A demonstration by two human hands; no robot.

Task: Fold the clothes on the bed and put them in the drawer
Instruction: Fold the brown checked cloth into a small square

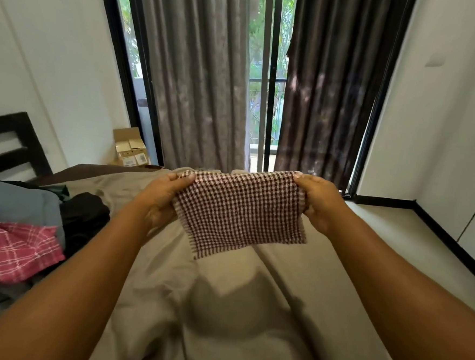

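Note:
A small checked cloth (239, 213) in dark brown and white hangs in the air above the bed (222, 305). My left hand (159, 199) pinches its upper left corner and my right hand (317, 202) pinches its upper right corner, so the top edge is stretched level. The lower edge hangs free and casts a shadow on the beige sheet. More clothes lie in a heap at the left of the bed: a pink checked piece (9, 248), a grey-blue piece (15, 201) and a black piece (85, 214). No drawer is in view.
A dark headboard (11, 141) stands at the left. A cardboard box (130, 147) sits on the floor by the wall. Grey curtains (199, 73) hang in front of a glass door behind the bed. Pale floor (395, 238) runs along the right side.

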